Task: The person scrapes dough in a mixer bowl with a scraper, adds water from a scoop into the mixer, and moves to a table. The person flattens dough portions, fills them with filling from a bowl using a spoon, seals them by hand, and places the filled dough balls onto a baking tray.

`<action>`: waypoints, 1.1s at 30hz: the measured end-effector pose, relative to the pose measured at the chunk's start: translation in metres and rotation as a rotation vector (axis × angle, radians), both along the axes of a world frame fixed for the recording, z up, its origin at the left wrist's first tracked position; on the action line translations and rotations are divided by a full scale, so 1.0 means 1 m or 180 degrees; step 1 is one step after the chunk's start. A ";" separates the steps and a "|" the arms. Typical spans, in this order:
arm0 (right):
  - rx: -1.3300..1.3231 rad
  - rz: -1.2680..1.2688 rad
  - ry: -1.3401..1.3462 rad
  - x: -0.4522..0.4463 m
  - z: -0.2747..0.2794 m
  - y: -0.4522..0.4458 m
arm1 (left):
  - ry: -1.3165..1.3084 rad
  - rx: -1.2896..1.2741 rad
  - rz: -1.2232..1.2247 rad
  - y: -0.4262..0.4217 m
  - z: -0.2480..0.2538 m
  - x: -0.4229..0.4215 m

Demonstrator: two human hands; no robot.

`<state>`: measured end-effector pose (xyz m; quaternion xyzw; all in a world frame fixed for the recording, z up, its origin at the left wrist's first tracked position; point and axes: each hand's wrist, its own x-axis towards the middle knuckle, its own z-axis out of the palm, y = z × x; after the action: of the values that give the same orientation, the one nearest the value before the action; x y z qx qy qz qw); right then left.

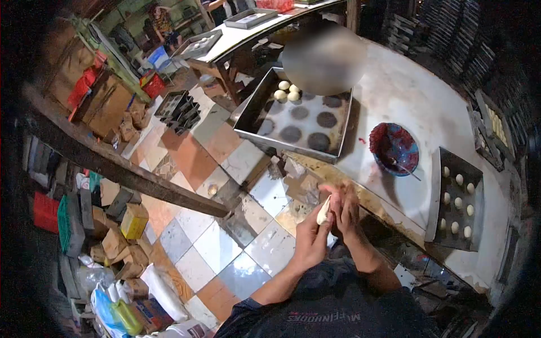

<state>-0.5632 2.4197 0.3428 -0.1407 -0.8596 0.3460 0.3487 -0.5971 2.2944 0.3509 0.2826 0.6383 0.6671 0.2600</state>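
My left hand (313, 235) is closed around a pale, flattened piece of dough (323, 212), held on edge in front of my body. My right hand (346, 213) presses against the same dough from the other side, fingers bent and a little blurred. On the table to the right stands a blue bowl (381, 151) smeared with dark red filling, a spoon (407, 171) resting in it. Beyond my hands, a large square tray (269, 125) carries several round dough balls (281, 94) in its far corner and dark round marks on its bottom.
At the right, another tray (446, 232) holds rows of small dough balls (459, 179). A wooden post (135, 174) slants across the left, above the tiled floor (217, 246). Boxes (134, 221) and bags pile up there. A person (164, 27) is far back; a blurred patch covers part of the table.
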 end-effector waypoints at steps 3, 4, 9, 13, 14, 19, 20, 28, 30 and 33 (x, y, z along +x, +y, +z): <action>-0.0891 0.0406 0.0147 -0.007 0.013 -0.008 | -0.2166 0.0758 -0.0086 -0.013 -0.002 -0.017; -0.0810 0.0292 0.0243 -0.011 0.001 -0.006 | -0.2040 0.0555 -0.0131 -0.017 -0.024 -0.021; -0.1412 -0.0056 0.0304 -0.001 0.001 0.016 | -0.2187 0.0612 -0.0970 0.009 -0.022 -0.021; -0.0282 -0.0361 -0.0358 0.039 -0.008 0.089 | -0.3067 0.0719 -0.1419 0.034 -0.034 -0.039; 0.0149 -0.1083 -0.0487 0.052 -0.005 0.113 | -0.2901 0.0652 -0.1570 0.041 -0.031 -0.043; 0.0335 -0.2272 -0.2707 0.092 -0.043 0.223 | -0.2164 0.0411 -0.1396 0.100 -0.029 -0.063; -0.0202 -0.1992 -0.3321 0.092 -0.036 0.235 | -0.2276 0.0427 -0.1377 0.112 -0.032 -0.068; 0.0561 -0.1059 -0.2596 0.090 -0.039 0.285 | -0.2251 -0.0042 -0.0993 0.175 -0.045 -0.079; 0.0669 -0.0978 -0.2590 0.089 -0.059 0.297 | -0.2248 0.0084 -0.0927 0.181 -0.050 -0.073; 0.0813 -0.0787 -0.2511 0.090 -0.074 0.305 | -0.2534 0.0140 -0.0783 0.192 -0.051 -0.069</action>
<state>-0.4733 2.7244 0.2685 -0.3198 -0.9397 0.1121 0.0469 -0.6663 2.4862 0.2999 0.0822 0.4351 0.7017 0.5581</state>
